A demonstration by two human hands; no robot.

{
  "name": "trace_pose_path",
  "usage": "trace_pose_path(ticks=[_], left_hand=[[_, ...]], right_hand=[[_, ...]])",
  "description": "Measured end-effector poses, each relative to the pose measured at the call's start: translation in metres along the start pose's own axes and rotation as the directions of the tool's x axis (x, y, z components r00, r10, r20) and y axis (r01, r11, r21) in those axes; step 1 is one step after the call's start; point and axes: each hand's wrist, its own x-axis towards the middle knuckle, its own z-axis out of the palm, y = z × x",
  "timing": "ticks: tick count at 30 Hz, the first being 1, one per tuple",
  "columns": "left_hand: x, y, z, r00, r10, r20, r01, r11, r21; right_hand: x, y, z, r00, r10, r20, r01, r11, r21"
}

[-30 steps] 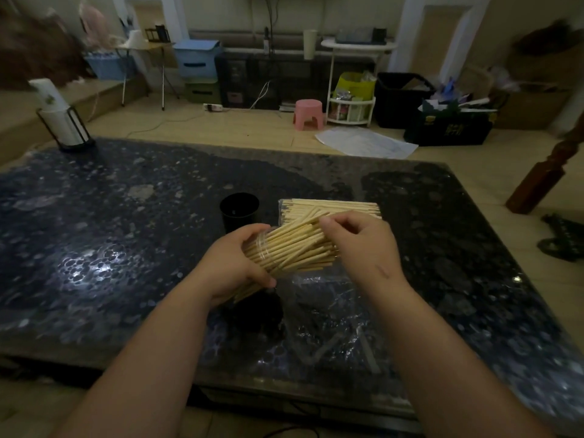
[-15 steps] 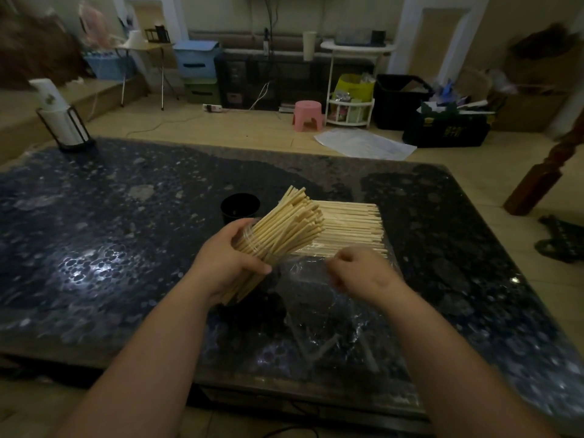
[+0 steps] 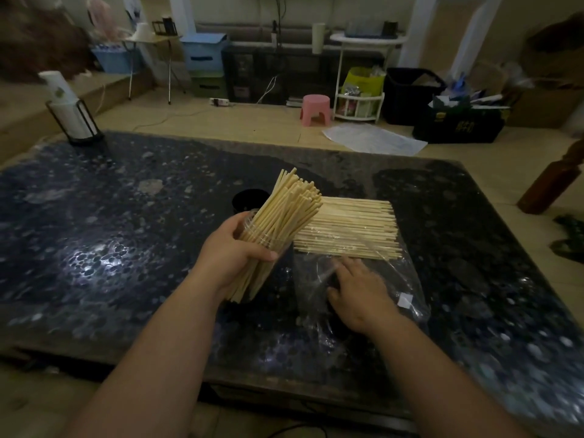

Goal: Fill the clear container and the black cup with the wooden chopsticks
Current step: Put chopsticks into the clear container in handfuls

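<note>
HANDS AT WORK: A person's left hand (image 3: 232,252) grips a clear plastic container (image 3: 271,246) packed with a bundle of pale wooden chopsticks (image 3: 286,210). It is held over the dark speckled stone tabletop (image 3: 126,216) and tilted so the stick tips fan toward 1 o'clock. The thumb curls across the container's near side, and the other fingers wrap round behind it, out of sight. The container's walls are barely traceable against the dark stone, and it cannot be told whether its base touches the tabletop.

At 12 o'clock from that hand a round black cup (image 3: 245,200) stands on the tabletop, its right side hidden by the bundle. At 3 o'clock from the container a flat pile of loose wooden chopsticks (image 3: 347,229) lies at the far end of a crumpled clear plastic bag (image 3: 407,279). Whether the pile is on the bag or inside it cannot be told.

The right hand (image 3: 360,292) rests palm down on the bag, just short of the pile. Its fingers (image 3: 349,268) are straight, loosely spread and blurred, holding nothing.

At the tabletop's far corner, 10 o'clock, stands a white bottle in a black wire holder (image 3: 71,116). Both forearms are cut off by the lower edge of the view.
</note>
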Motion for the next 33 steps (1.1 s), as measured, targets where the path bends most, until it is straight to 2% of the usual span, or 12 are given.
trace_pose_path(ticks=[5,9,16,33], left_hand=[[0.003,-0.001,0.000,1.000,0.020,0.024,-0.020,1.000,0.013],[0.005,-0.003,0.000,0.999,0.016,0.031,-0.016,1.000,0.004],[0.006,-0.006,-0.002,0.999,0.012,0.035,-0.011,1.000,-0.015],[0.004,-0.006,0.000,0.999,0.023,0.043,-0.023,1.000,-0.002]], right_hand=[[0.018,-0.003,-0.002,0.998,-0.036,-0.045,0.036,0.999,-0.018],[0.024,-0.004,-0.003,1.000,-0.001,-0.025,0.001,1.000,0.000],[0.028,-0.009,-0.005,0.996,0.093,0.007,-0.092,0.993,-0.077],[0.026,-0.007,-0.008,0.995,0.104,0.007,-0.103,0.991,-0.087]])
